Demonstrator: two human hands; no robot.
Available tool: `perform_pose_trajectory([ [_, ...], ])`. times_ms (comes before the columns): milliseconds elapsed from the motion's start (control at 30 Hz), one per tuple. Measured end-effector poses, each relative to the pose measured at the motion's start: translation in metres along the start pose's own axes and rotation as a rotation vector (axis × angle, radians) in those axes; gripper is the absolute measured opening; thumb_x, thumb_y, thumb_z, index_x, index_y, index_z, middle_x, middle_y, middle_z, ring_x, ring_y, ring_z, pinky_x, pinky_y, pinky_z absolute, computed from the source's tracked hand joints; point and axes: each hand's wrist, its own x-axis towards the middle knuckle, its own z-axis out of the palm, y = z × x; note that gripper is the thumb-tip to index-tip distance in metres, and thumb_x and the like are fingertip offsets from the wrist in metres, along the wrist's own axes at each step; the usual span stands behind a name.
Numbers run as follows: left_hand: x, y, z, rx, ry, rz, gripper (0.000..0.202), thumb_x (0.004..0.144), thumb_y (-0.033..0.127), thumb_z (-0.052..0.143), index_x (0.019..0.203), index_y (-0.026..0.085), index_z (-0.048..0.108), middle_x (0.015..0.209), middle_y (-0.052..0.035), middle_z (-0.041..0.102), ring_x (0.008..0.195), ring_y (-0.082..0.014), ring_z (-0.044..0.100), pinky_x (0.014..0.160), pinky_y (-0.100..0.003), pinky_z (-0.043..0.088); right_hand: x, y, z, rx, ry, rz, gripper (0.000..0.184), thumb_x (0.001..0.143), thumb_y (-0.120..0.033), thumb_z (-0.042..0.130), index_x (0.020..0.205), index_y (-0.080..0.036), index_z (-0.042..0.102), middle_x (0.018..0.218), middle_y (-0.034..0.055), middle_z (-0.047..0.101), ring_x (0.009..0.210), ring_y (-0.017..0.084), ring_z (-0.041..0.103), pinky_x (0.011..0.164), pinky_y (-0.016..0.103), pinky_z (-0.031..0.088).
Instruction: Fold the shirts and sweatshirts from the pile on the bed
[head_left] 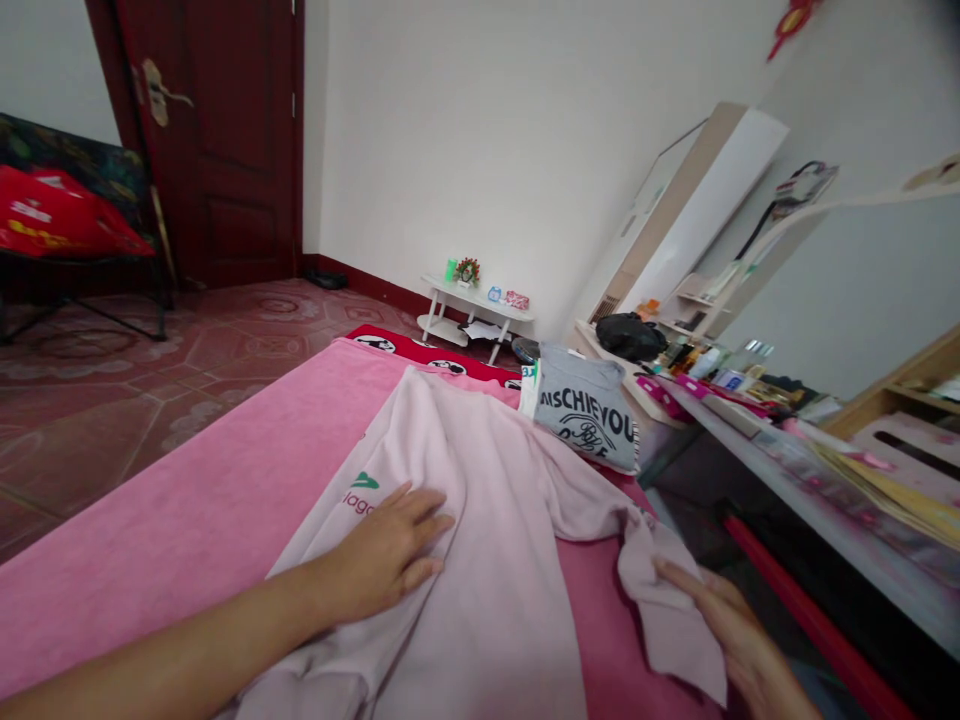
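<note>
A pale pink long-sleeved sweatshirt [495, 520] lies spread on a bed with a pink cover [247, 470]. Its left side is folded inward, and a green mark with dark red lettering shows there. My left hand [394, 545] rests flat on that folded part, its fingers slightly apart. At the right, my right hand [724, 610] has the sleeve [664, 610] near its cuff between thumb and fingers; some of those fingers are hidden. The sleeve stretches out over the bed's right edge.
Folded grey clothing [581, 405] with black lettering sits at the bed's far right corner. A dressing table [780, 470] crowded with bottles runs along the right. Beyond the bed stands a small white table [480, 297]; a chair with a red bag [64, 215] is at left.
</note>
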Motion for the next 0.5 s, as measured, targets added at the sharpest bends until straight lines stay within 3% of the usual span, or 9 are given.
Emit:
perform_pose_trajectory([
  [67,0.0,0.006,-0.006,-0.033,-0.005,0.06,0.033,0.09,0.029,0.05,0.122,0.024,0.058,0.125,-0.0095,0.057,0.115,-0.025,0.053,0.11,-0.051,0.029,-0.01,-0.052,0.01,0.288,-0.002,0.046,0.04,0.063,-0.04,0.069,0.091,-0.011,0.067,0.076,0.0143,0.072,0.065,0.028,0.069,0.057,0.035,0.055],
  [100,0.0,0.01,-0.01,-0.057,-0.02,0.104,0.03,0.092,0.028,0.046,0.119,0.024,0.06,0.121,-0.0082,0.06,0.111,-0.0227,0.056,0.108,-0.046,0.034,-0.02,-0.081,0.018,0.374,0.012,-0.048,0.045,0.063,-0.038,0.07,0.099,-0.011,0.066,0.082,0.0135,0.072,0.07,0.027,0.07,0.06,0.033,0.056],
  [133,0.0,0.013,-0.014,-0.078,-0.045,0.153,0.03,0.095,0.027,0.042,0.118,0.024,0.06,0.118,-0.0072,0.062,0.108,-0.0207,0.057,0.104,-0.04,0.039,-0.033,-0.111,0.029,0.411,-0.055,-0.172,0.052,0.065,-0.04,0.071,0.108,-0.012,0.064,0.091,0.013,0.072,0.078,0.026,0.069,0.065,0.032,0.056],
  [200,-0.003,0.018,-0.022,-0.098,-0.103,0.243,0.034,0.097,0.024,0.033,0.12,0.024,0.059,0.115,-0.0067,0.063,0.105,-0.0187,0.058,0.096,-0.032,0.045,-0.068,-0.163,0.054,0.335,-0.402,-0.502,0.066,0.07,-0.046,0.071,0.128,-0.018,0.053,0.113,0.0101,0.067,0.098,0.024,0.065,0.078,0.033,0.054],
  [267,-0.008,0.021,-0.028,-0.086,-0.135,0.289,0.035,0.097,0.024,0.031,0.122,0.026,0.056,0.114,-0.0061,0.064,0.102,-0.0191,0.06,0.091,-0.031,0.048,-0.107,-0.196,0.078,0.147,-0.735,-0.766,0.075,0.07,-0.048,0.072,0.136,-0.025,0.046,0.131,0.0063,0.057,0.111,0.023,0.058,0.088,0.035,0.051],
  [333,-0.013,0.02,-0.03,-0.069,-0.11,0.292,0.032,0.096,0.026,0.036,0.12,0.028,0.057,0.108,-0.0054,0.066,0.097,-0.0205,0.061,0.086,-0.033,0.049,-0.139,-0.202,0.097,-0.035,-0.972,-0.938,0.063,0.074,-0.045,0.071,0.131,-0.029,0.052,0.134,0.0023,0.054,0.119,0.021,0.053,0.1,0.035,0.043],
  [367,-0.015,0.018,-0.029,-0.068,-0.073,0.278,0.031,0.095,0.026,0.038,0.118,0.028,0.058,0.105,-0.0053,0.066,0.094,-0.0207,0.062,0.083,-0.033,0.05,-0.149,-0.196,0.104,-0.097,-1.022,-0.975,0.056,0.076,-0.042,0.071,0.128,-0.029,0.055,0.133,0.0015,0.055,0.12,0.02,0.051,0.103,0.034,0.039],
  [433,-0.016,0.012,-0.026,-0.074,0.024,0.236,0.03,0.093,0.022,0.039,0.116,0.027,0.059,0.103,-0.0059,0.066,0.093,-0.0203,0.061,0.081,-0.033,0.05,-0.153,-0.169,0.11,-0.167,-0.969,-0.955,0.045,0.079,-0.035,0.068,0.123,-0.028,0.06,0.127,0.0027,0.059,0.116,0.018,0.054,0.102,0.032,0.04],
  [500,-0.013,0.005,-0.021,-0.057,0.166,0.158,0.035,0.091,0.015,0.039,0.118,0.026,0.057,0.112,-0.0078,0.063,0.102,-0.0203,0.058,0.086,-0.034,0.048,-0.14,-0.13,0.108,-0.23,-0.791,-0.84,0.041,0.08,-0.03,0.064,0.12,-0.023,0.061,0.12,0.0062,0.061,0.107,0.019,0.058,0.093,0.033,0.046],
])
